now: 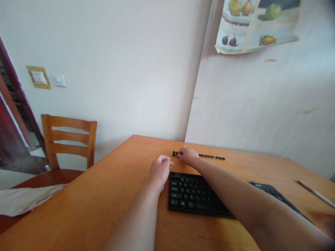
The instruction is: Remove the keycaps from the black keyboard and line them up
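Observation:
A black keyboard point(188, 195) lies on the wooden table, its top row of keys looking bare and its right part hidden under my right forearm. Behind it runs a row of loose black keycaps point(209, 156), partly covered by my right hand point(188, 155). The fingers of that hand are pinched at the left end of the row, around a small black keycap point(179, 153). My left hand point(160, 168) is closed, just off the keyboard's upper left corner; whatever its curled fingers hold, if anything, is hidden.
On the table's right lie a dark flat object point(272, 191), partly behind my arm, and a thin pale stick point(315, 192). A wooden chair point(69, 136) with a pale cloth point(28, 200) stands at the left. The table point(125, 174) meets the wall behind.

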Demonstrator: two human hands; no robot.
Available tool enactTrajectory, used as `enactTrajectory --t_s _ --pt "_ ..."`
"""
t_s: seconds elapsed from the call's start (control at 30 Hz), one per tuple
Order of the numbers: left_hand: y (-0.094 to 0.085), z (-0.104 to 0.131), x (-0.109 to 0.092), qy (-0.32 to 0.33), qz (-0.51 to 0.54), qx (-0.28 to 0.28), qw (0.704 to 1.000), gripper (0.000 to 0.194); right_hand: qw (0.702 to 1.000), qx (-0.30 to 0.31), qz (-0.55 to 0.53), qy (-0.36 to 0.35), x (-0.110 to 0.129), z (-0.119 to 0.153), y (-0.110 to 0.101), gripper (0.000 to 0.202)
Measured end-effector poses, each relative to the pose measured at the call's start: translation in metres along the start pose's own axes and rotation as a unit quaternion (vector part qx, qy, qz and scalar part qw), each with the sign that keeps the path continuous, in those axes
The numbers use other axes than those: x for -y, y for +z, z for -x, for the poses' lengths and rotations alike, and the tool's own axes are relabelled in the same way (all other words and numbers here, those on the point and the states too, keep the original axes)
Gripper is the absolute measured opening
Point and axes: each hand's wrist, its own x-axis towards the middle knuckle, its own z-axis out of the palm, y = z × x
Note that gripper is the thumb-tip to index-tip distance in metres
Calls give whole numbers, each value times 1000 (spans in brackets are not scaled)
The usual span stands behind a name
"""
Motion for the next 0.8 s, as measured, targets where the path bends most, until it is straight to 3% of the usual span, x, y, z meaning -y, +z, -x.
enactTrajectory --t_s 0.8 --pt "-1 0 -1 0 -8 2 1000 7 1000 -4 -1 -10 -1 0 0 27"
